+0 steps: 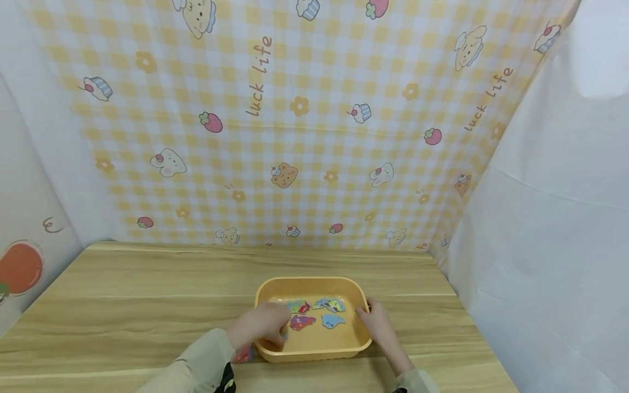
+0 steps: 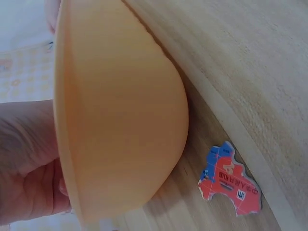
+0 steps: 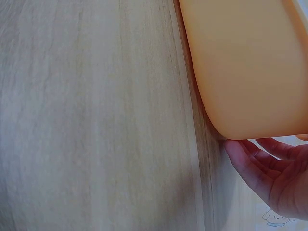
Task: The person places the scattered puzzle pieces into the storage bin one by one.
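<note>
A yellow-orange plastic tray with rounded corners sits on the wooden table. In it lie several colourful jigsaw pieces, among them a red-purple piece and a light-blue piece. My left hand reaches over the left rim into the tray, fingers curled down. A bit of blue shows by its fingertips, which are mostly hidden. My right hand grips the tray's right end, thumb over the rim; its fingers lie against the outer wall in the right wrist view.
Outside the tray's left end, a red-and-blue jigsaw piece with printed characters lies on the table. A checked cloth hangs behind the table. White sheets hang at the sides.
</note>
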Demonstrator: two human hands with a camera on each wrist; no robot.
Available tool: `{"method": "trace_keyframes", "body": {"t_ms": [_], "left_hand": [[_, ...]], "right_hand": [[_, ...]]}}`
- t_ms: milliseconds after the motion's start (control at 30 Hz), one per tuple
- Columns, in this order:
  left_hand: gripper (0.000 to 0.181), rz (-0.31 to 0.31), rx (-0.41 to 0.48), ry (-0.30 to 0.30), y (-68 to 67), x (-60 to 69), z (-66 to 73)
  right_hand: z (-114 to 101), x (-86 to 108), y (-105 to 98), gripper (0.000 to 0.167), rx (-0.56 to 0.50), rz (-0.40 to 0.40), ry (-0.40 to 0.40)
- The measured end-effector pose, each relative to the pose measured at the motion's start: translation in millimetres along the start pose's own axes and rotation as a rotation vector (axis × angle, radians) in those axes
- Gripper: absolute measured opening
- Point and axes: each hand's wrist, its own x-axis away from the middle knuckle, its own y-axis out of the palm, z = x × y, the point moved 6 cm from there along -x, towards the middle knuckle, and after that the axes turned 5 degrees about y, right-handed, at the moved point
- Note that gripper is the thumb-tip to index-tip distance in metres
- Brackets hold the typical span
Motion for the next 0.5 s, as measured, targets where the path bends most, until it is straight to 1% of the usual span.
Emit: {"method": "trace_keyframes", "body": {"t_ms": [100, 167, 267, 333, 433, 500], "left_hand": [[0.023, 0.034, 0.107, 0.021, -2.9, 0.8, -5.5], [0.018, 0.072, 0.154, 0.055, -8.0, 2.3, -8.9], [0.010, 0.133, 0.197, 0.122, -17.9, 7.0, -13.4], [0.006, 0.170, 0.227, 0.156, -23.8, 11.6, -17.4], [0.005, 0.252, 0.251, 0.181, -30.3, 19.0, -25.5], [0.007, 0.325, 0.248, 0.180, -32.9, 24.2, -32.2]], "right_hand": [[-0.5, 0.1, -0.1, 0.036, 0.004, -0.001, 0.000], [-0.7, 0.1, -0.2, 0.036, 0.004, 0.000, 0.002], [-1.2, -0.1, -0.3, 0.036, 0.003, 0.001, 0.003], [-1.1, -0.3, -0.3, 0.036, 0.003, 0.001, 0.003], [-0.7, -0.3, -0.3, 0.036, 0.005, -0.003, 0.004], [-0.4, 0.0, -0.7, 0.037, 0.005, -0.004, 0.006]]}}
